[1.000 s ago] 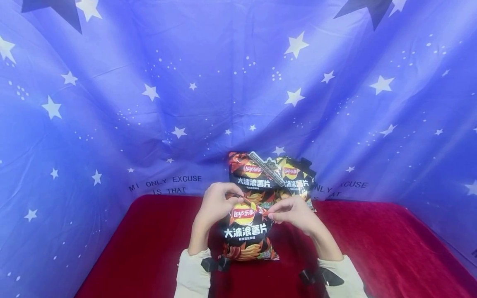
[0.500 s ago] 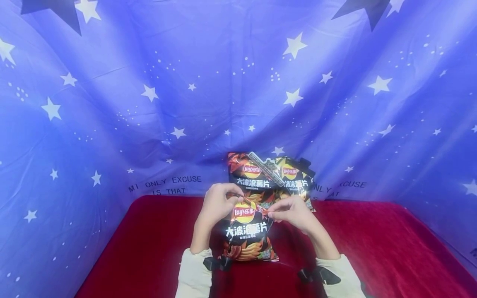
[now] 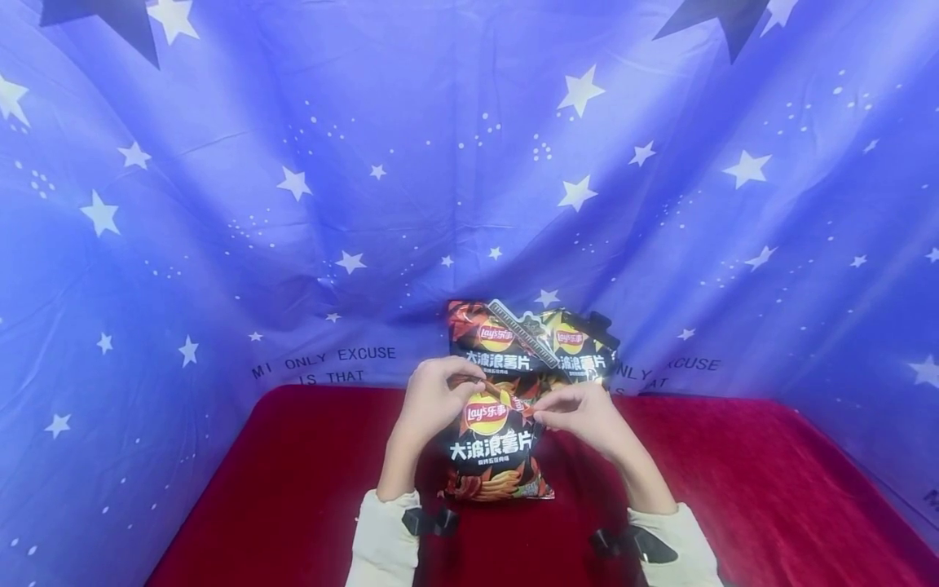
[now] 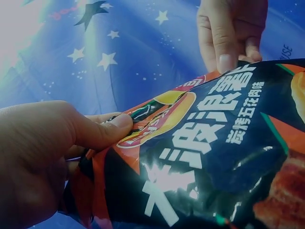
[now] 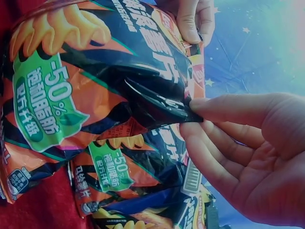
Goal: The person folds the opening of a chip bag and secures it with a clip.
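A black and orange Lay's potato chip bag [image 3: 490,469] hangs upright between both hands, its top edge folded over. My left hand [image 3: 433,403] pinches the fold at the upper left, thumb in front; the left wrist view shows this thumb [image 4: 119,121] on the bag's front. My right hand [image 3: 583,417] pinches the upper right corner between thumb and fingers, and the right wrist view shows the film creased toward that grip. Behind stand a second bag [image 3: 477,314] of the same design and a bag with yellow parts [image 3: 570,359].
A long, ridged pale clip [image 3: 522,334] lies diagonally across the tops of the rear bags. A black clip [image 3: 603,326] sits at the yellow bag's upper right. Red cloth [image 3: 308,489] covers the table, and a starry blue curtain [image 3: 411,204] hangs behind.
Both hands and the bag between them have shifted slightly up and to the right. Each hand keeps its pinch on the bag's top; the rear bags stay put.
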A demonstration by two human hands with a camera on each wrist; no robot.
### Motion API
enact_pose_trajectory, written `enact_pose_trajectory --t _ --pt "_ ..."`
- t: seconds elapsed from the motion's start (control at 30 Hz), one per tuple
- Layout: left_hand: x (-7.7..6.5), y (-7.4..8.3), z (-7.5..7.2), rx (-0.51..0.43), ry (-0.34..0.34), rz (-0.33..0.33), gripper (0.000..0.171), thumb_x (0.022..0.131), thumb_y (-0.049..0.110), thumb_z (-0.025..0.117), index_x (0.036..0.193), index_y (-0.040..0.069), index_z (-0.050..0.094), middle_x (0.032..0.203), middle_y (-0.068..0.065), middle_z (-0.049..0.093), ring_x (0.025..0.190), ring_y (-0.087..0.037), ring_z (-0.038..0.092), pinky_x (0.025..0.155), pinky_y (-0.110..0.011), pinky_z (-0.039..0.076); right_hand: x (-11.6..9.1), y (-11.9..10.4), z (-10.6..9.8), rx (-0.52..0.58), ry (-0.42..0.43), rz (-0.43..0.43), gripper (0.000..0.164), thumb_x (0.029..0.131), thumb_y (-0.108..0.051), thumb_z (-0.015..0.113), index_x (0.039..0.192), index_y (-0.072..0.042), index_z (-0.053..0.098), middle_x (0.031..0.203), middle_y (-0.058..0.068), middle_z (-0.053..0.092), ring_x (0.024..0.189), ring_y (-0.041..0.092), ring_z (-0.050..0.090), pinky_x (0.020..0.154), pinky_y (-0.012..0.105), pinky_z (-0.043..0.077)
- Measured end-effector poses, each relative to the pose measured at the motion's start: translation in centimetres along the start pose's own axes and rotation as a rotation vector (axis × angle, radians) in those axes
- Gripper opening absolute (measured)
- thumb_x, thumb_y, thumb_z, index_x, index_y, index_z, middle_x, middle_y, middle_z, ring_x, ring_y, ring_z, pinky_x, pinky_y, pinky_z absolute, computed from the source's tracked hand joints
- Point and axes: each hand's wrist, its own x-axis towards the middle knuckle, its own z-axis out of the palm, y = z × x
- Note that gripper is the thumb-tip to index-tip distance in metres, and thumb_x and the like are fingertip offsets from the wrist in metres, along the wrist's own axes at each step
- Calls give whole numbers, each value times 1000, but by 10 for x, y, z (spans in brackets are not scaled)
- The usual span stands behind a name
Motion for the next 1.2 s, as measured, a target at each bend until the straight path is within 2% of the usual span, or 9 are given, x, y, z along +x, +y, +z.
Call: enact_pose_trajectory --t 0.1,0.3,0.5,0.63,0.77,0.87,1.03,1.13,1.2 --pt "1 1 2 -10 -18 15 13 86 8 80 95 16 80 97 3 78 96 -16 72 88 -38 58 -2 -2 -2 -30 16 -13 13 85 -3 79 97 3 78 93 18 75 73 7 66 65 24 58" --pt "2 2 4 -31 -60 28 14 87 7 79 100 13 79 100 1 78 99 -17 71 91 -39 57 -4 1 -6 -42 12 -27 13 86 -3 78 98 2 78 93 18 75 73 8 66 65 25 58" --pt "4 5 6 -20 -63 37 14 88 8 78 100 15 79 101 1 78 101 -18 71 93 -40 57 -7 3 -9 -52 4 -41 12 87 -5 77 97 1 78 93 16 74 74 11 69 67 27 59" --pt "4 7 7 -27 -54 41 14 87 9 79 101 12 79 101 0 78 101 -19 71 93 -42 57 -9 2 -10 -66 -5 -47 13 88 -7 77 100 -2 78 93 15 75 77 11 70 70 26 59" --pt "3 6 8 -39 -48 40 14 87 9 79 101 10 79 100 -1 78 101 -20 71 93 -42 57 -15 -6 -15 -74 29 -79 21 89 -8 76 108 1 75 98 17 76 82 11 71 74 26 60" --pt "1 4 7 -42 -39 29 14 86 9 80 100 12 79 100 0 78 100 -19 72 92 -41 57 -22 -19 -22 -54 99 -114 27 91 -10 75 115 2 72 104 21 75 85 14 73 76 29 62" --pt "-2 1 4 -41 -28 18 14 86 9 80 99 13 79 100 0 78 100 -19 72 91 -40 57 -33 -35 -37 -53 181 -143 28 94 -13 73 119 -2 71 111 20 75 89 13 74 79 28 61" --pt "-4 1 1 -46 -25 13 15 86 9 80 100 13 79 101 -1 78 101 -21 72 92 -42 57 -35 -37 -47 -88 161 -133 27 95 -13 72 119 -1 71 113 22 74 90 9 73 80 25 60" --pt "-4 1 -1 -43 -20 9 15 86 9 80 100 12 79 101 -2 78 101 -21 72 91 -43 57 -34 -37 -52 -119 119 -114 26 95 -12 72 118 -1 72 112 21 74 90 8 72 78 25 59"
